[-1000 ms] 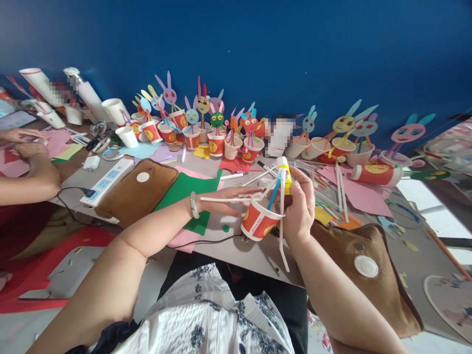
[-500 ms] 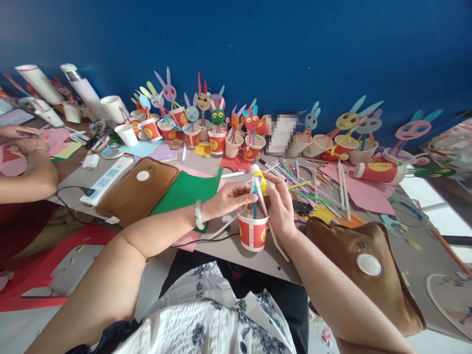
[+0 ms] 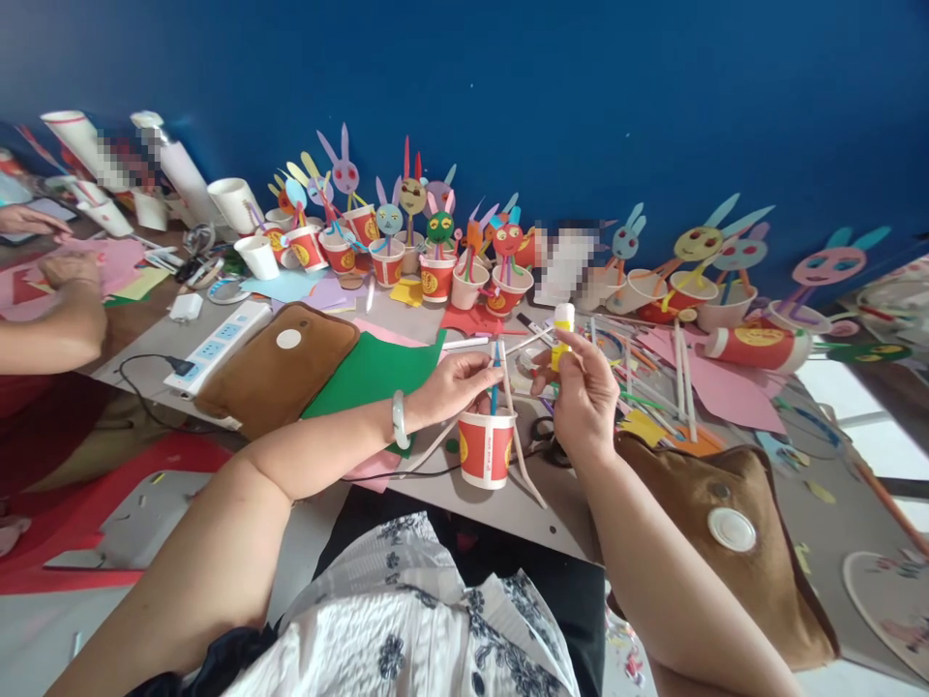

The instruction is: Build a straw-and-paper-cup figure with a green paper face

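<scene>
Paper cup (image 3: 483,455) with blue stem (image 3: 495,392): upright on grey table (image 3: 435,486), near edge.
Dial centred on cup, 12 toward blue wall (image 3: 464,77). Left hand (image 3: 461,385): fingertips together, clamped on blue stem above rim. Right hand (image 3: 583,397), 1 o'clock: fingers closed around glue stick (image 3: 562,327), apart from cup. Green sheet (image 3: 377,373), brown cushion (image 3: 280,363), power strip (image 3: 222,344): 10 o'clock. Decorated cups (image 3: 438,276) along wall: 10 to 2 o'clock. Second brown cushion (image 3: 697,513): between 3 and 4. Red chair (image 3: 174,494): toward 9, below tabletop.
</scene>
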The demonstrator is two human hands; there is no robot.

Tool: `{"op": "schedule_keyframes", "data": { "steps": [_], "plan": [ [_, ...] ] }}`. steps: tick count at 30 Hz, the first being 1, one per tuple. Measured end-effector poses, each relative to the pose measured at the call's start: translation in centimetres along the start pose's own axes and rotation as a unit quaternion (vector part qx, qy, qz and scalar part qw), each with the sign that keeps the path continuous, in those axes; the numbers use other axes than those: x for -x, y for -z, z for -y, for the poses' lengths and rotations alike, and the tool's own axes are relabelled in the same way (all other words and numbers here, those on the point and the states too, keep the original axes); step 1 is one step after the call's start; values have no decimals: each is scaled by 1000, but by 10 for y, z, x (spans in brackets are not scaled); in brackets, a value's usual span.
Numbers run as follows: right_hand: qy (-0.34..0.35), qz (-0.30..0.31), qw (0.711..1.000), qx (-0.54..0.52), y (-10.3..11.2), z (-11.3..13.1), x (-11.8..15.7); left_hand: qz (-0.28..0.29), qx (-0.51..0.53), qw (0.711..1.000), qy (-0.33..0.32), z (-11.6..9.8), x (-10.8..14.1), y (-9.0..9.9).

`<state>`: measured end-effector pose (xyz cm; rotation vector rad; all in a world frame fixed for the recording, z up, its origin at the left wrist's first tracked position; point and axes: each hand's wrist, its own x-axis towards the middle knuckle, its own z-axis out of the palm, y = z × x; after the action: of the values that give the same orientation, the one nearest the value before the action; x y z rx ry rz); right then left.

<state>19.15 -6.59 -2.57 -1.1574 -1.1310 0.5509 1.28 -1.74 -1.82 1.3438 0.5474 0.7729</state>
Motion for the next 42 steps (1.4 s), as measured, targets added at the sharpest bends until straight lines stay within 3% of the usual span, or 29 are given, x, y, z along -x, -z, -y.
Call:
{"op": "schedule_keyframes", "data": {
  "steps": [9,18,28,35,42],
  "plan": [
    [5,111,988,104,2,36,11,69,-25,997,-5,-5,17,-15],
    [27,95,979,178,0,39,12,70,-32,997,5,0,21,-19],
    [-108,156,982,8,-4,41,12,65,1,997,35,1,18,-19],
    [-201,179,960,-83,-1,35,11,71,22,997,33,0,17,-19],
    [-240,199,941,-134,-3,33,9,64,58,995,58,0,15,-18]
  ]
}}
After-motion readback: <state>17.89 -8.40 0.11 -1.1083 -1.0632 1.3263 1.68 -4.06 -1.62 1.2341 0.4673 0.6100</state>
